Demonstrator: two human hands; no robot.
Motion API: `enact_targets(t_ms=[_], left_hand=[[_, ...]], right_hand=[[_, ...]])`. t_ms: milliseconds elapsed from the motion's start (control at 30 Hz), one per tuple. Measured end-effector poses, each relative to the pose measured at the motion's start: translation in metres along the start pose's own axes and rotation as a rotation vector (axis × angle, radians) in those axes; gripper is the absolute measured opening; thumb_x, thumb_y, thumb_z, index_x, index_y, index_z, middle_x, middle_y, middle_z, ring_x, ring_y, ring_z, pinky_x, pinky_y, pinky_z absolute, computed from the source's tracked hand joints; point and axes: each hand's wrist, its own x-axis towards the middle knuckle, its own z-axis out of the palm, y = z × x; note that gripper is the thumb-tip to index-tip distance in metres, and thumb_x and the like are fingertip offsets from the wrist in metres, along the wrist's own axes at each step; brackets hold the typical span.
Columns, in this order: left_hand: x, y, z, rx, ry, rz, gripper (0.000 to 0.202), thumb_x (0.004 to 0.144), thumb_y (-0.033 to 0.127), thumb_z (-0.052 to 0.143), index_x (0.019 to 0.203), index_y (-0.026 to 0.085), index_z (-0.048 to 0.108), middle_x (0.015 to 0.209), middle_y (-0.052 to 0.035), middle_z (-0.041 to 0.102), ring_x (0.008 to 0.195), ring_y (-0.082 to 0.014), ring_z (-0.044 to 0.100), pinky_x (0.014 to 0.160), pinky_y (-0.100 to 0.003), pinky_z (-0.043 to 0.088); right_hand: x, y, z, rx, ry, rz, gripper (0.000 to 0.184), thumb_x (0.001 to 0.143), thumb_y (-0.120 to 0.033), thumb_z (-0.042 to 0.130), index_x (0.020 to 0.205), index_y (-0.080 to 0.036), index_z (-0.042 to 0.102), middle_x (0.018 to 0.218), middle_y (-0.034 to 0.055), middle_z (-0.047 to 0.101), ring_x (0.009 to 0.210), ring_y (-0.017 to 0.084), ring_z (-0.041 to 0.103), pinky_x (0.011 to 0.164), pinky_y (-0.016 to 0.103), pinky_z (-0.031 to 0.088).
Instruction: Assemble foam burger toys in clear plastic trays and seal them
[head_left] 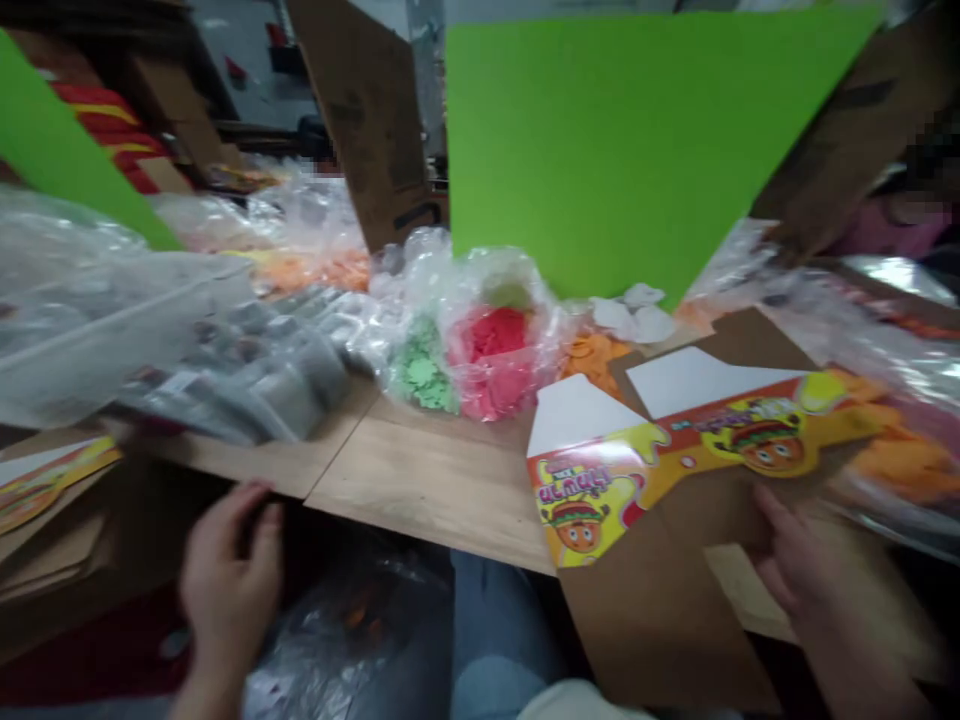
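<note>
My left hand [232, 585] hangs just off the front edge of the table, its thumb and index finger apart and nothing between them. On the right, my right hand [799, 565] is over a flat printed cardboard box [637, 590], thumb and index finger apart; blur hides whether it touches the board. The box has white flaps and a yellow-red band with a cartoon burger figure. It lies slanted across the table and hangs over its front edge. Nearest to my left hand on the table are several small clear-wrapped grey packs [285, 395].
Clear bags of green pieces [424, 370] and red pieces [495, 350] stand at the middle of the wooden table [420, 480]. Behind them rises a bright green panel [622, 140]. Orange pieces [907, 450] lie at right. More printed cardboard [52, 490] is at lower left.
</note>
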Motion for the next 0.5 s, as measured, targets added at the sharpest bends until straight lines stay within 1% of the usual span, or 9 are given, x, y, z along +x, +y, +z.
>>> enact_targets(t_ms=[67, 100, 167, 233, 267, 300, 367, 433, 500], left_hand=[[-0.028, 0.087, 0.038, -0.270, -0.214, 0.162, 0.048, 0.080, 0.030, 0.049, 0.127, 0.037, 0.039, 0.123, -0.0012, 0.051, 0.114, -0.0242, 0.047, 0.095, -0.045, 0.041], [-0.037, 0.131, 0.055, -0.347, -0.330, 0.256, 0.053, 0.080, 0.031, 0.051, 0.130, 0.030, 0.036, 0.128, -0.0051, 0.047, 0.119, -0.0243, 0.043, 0.098, -0.044, 0.039], [-0.046, 0.215, 0.086, -0.433, -0.497, 0.479, 0.068, 0.076, 0.041, 0.056, 0.135, 0.021, 0.028, 0.138, -0.0120, 0.035, 0.128, -0.0271, 0.030, 0.104, -0.045, 0.031], [-0.045, 0.283, 0.111, -0.438, -0.558, 0.583, 0.088, 0.071, 0.052, 0.057, 0.139, 0.014, 0.016, 0.143, -0.0161, 0.023, 0.132, -0.0284, 0.019, 0.107, -0.046, 0.025], [-0.045, 0.309, 0.121, -0.427, -0.569, 0.607, 0.092, 0.069, 0.054, 0.057, 0.139, 0.013, 0.014, 0.145, -0.0175, 0.017, 0.134, -0.0300, 0.014, 0.107, -0.048, 0.023], [-0.046, 0.330, 0.130, -0.408, -0.598, 0.624, 0.095, 0.067, 0.054, 0.058, 0.139, 0.012, 0.013, 0.146, -0.0184, 0.013, 0.134, -0.0315, 0.010, 0.107, -0.049, 0.021], [-0.051, 0.355, 0.144, -0.366, -0.643, 0.635, 0.095, 0.065, 0.049, 0.060, 0.139, 0.011, 0.013, 0.146, -0.0193, 0.008, 0.134, -0.0337, 0.005, 0.106, -0.052, 0.020], [-0.059, 0.365, 0.156, -0.318, -0.664, 0.636, 0.092, 0.064, 0.039, 0.061, 0.139, 0.012, 0.014, 0.146, -0.0183, 0.008, 0.134, -0.0344, 0.006, 0.106, -0.051, 0.022], [-0.066, 0.368, 0.165, -0.264, -0.654, 0.641, 0.089, 0.063, 0.030, 0.059, 0.139, 0.014, 0.014, 0.146, -0.0167, 0.011, 0.133, -0.0351, 0.010, 0.105, -0.051, 0.024]], right_hand=[[0.001, -0.005, -0.021, 0.088, 0.003, 0.095, 0.018, 0.072, -0.025, 0.064, 0.091, -0.026, 0.065, 0.096, 0.0025, 0.065, 0.076, 0.009, 0.061, 0.071, 0.024, 0.047], [-0.001, -0.005, -0.026, 0.129, -0.002, 0.122, 0.023, 0.067, -0.026, 0.068, 0.090, -0.027, 0.066, 0.094, 0.0009, 0.067, 0.076, 0.009, 0.062, 0.071, 0.024, 0.048], [-0.007, -0.004, -0.031, 0.162, -0.017, 0.101, 0.032, 0.058, -0.031, 0.074, 0.088, -0.026, 0.066, 0.089, -0.0012, 0.068, 0.074, 0.011, 0.063, 0.071, 0.024, 0.050], [-0.014, -0.001, -0.031, 0.143, -0.066, 0.041, 0.035, 0.054, -0.034, 0.076, 0.086, -0.024, 0.067, 0.087, -0.0008, 0.069, 0.077, 0.013, 0.063, 0.072, 0.024, 0.051], [-0.017, 0.000, -0.032, 0.129, -0.114, 0.014, 0.035, 0.056, -0.035, 0.076, 0.087, -0.024, 0.067, 0.089, 0.0003, 0.069, 0.081, 0.014, 0.063, 0.074, 0.025, 0.051], [-0.018, 0.000, -0.033, 0.116, -0.163, -0.008, 0.035, 0.058, -0.036, 0.074, 0.090, -0.023, 0.066, 0.092, 0.0014, 0.068, 0.084, 0.015, 0.062, 0.077, 0.026, 0.050], [-0.016, 0.001, -0.036, 0.094, -0.241, -0.029, 0.036, 0.063, -0.037, 0.071, 0.096, -0.023, 0.065, 0.099, 0.0034, 0.067, 0.090, 0.018, 0.062, 0.081, 0.030, 0.050], [-0.007, 0.004, -0.040, 0.083, -0.264, -0.021, 0.035, 0.066, -0.038, 0.068, 0.097, -0.023, 0.065, 0.101, 0.0044, 0.066, 0.090, 0.020, 0.062, 0.080, 0.033, 0.050], [0.005, 0.009, -0.042, 0.076, -0.258, 0.000, 0.032, 0.067, -0.038, 0.068, 0.096, -0.024, 0.065, 0.101, 0.0041, 0.066, 0.090, 0.020, 0.062, 0.080, 0.034, 0.049]])
